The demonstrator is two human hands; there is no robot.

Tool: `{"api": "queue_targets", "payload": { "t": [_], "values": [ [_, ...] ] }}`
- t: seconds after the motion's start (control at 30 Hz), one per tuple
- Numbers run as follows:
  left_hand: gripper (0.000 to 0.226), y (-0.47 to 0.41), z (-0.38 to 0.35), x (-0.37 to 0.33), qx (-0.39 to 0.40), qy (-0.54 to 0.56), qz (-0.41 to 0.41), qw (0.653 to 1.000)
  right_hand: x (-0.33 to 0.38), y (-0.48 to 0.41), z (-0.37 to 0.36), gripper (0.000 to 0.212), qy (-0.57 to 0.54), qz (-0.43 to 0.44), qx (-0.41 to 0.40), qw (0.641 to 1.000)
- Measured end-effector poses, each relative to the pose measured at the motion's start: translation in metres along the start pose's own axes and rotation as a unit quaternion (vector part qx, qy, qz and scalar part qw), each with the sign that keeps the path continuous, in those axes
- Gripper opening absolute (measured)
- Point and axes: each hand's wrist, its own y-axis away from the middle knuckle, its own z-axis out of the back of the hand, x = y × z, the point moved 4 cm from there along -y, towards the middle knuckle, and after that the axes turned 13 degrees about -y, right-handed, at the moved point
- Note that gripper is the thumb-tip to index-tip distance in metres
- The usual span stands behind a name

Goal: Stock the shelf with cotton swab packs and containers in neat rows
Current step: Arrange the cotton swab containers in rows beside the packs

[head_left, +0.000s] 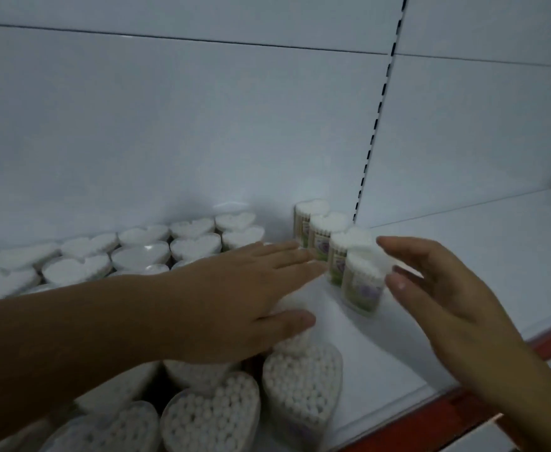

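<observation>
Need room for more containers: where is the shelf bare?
Bare shelf lies between the left hand and the four-container column, and right of that column past the right hand. Crowded: heart-shaped containers fill the left and front.

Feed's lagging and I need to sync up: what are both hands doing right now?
Left hand: open, fingers straight, holding nothing.
Right hand: open, fingers loosely curved beside the front container; contact cannot be told.

A shop: white slotted shelving stocked with rows of swab containers.
</observation>
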Motion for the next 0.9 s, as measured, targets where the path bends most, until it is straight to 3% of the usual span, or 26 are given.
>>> {"api": "queue_targets", "payload": {
  "t": [0.13,0.23,0.33,0.57,0.9],
  "values": [
    [0.078,-0.026,-0.013,0.042,0.035,-0.017,0.096,0.995,-0.038,-0.081,0.025,0.031,-0.042,-0.124,-0.073,0.989],
    [0.067,-0.034,-0.026,0.068,0.084,-0.045,0.206,0.974,-0.080,-0.114,0.027,0.056,-0.101,-0.220,-0.029,0.970],
    [0.059,-0.032,-0.040,0.077,0.137,-0.073,0.247,0.957,-0.098,-0.130,0.021,0.072,-0.163,-0.285,0.017,0.945],
    [0.059,-0.032,-0.052,0.087,0.131,-0.068,0.260,0.954,-0.114,-0.142,0.015,0.080,-0.333,-0.333,0.021,0.882],
    [0.045,-0.030,-0.052,0.086,0.100,-0.073,0.254,0.959,-0.129,-0.160,-0.002,0.070,-0.410,-0.302,-0.010,0.860]
  ]
}}
